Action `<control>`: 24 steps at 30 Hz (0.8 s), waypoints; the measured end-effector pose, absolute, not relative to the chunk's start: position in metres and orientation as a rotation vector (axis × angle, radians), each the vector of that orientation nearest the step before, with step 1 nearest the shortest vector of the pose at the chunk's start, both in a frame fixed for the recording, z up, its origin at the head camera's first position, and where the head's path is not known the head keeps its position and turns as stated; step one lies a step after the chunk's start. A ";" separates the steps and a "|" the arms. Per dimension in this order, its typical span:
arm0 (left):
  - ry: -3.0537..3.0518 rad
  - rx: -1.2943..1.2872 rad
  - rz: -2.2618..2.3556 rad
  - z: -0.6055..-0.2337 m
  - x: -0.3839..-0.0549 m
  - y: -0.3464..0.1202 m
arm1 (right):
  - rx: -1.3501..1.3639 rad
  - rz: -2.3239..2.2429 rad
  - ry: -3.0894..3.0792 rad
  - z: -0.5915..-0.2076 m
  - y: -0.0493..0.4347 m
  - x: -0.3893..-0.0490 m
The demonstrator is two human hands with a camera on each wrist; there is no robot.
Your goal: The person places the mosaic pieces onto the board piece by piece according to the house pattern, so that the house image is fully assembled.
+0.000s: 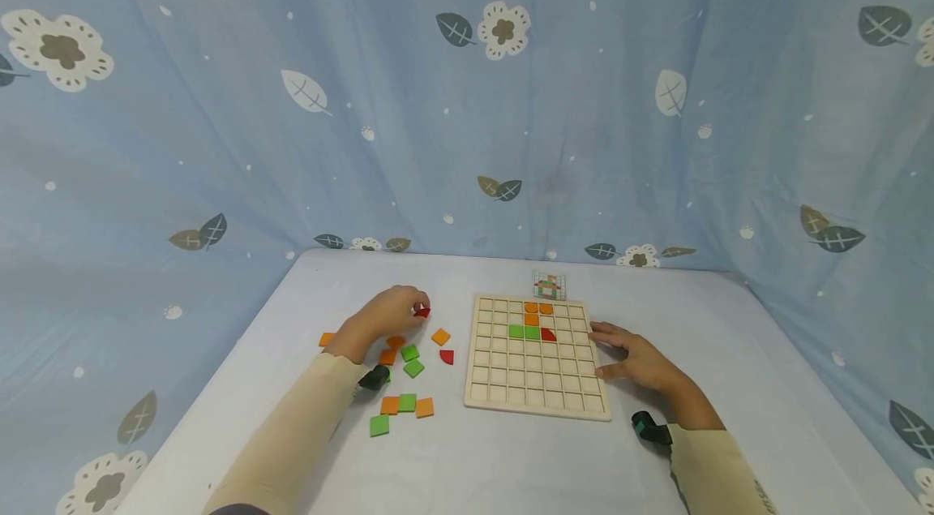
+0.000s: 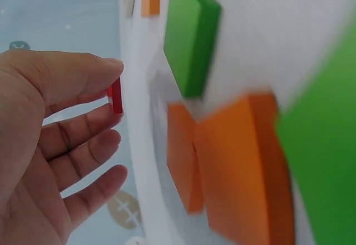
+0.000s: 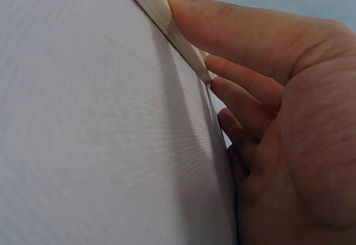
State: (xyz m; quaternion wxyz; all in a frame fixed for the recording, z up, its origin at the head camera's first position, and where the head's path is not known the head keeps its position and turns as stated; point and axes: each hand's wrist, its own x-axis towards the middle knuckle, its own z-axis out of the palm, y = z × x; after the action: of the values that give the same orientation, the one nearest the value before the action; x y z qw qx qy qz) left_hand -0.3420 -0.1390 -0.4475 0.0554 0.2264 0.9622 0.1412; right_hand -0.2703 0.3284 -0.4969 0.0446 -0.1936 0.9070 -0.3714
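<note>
My left hand (image 1: 387, 314) pinches a small red quarter-circle tile (image 2: 115, 96) between thumb and fingers, just above the white table left of the board. The wooden grid board (image 1: 516, 379) lies flat near the middle. In its upper cells sit two orange round tiles (image 1: 546, 309), an orange square tile (image 1: 531, 319), two green square tiles (image 1: 516, 331) and a red quarter-circle tile (image 1: 548, 334). At the board's right edge rests my right hand (image 1: 642, 361), its extended fingers and thumb touching the rim and holding nothing.
Loose orange tiles (image 1: 440, 336) and green tiles (image 1: 413, 368) lie scattered left of the board, with another red quarter-circle tile (image 1: 447, 356) nearby. Behind the board lies a small pattern card (image 1: 549, 285). A blue patterned curtain (image 1: 409, 93) surrounds the table.
</note>
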 end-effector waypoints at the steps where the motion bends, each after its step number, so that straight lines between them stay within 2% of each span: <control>1: 2.920 0.690 0.425 -0.447 -0.342 -0.137 | -0.593 -1.127 2.774 -0.497 0.329 -0.270; 24: 2.872 0.833 0.422 -0.447 -0.344 -0.087 | -0.615 -1.121 2.778 -0.495 0.328 -0.269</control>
State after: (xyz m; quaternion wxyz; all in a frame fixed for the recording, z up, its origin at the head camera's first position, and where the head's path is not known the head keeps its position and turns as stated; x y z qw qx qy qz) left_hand -0.3444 -0.0869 -0.4473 0.0606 0.2752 0.9493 0.1395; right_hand -0.2690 0.3276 -0.4953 0.0417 -0.2009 0.9076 -0.3662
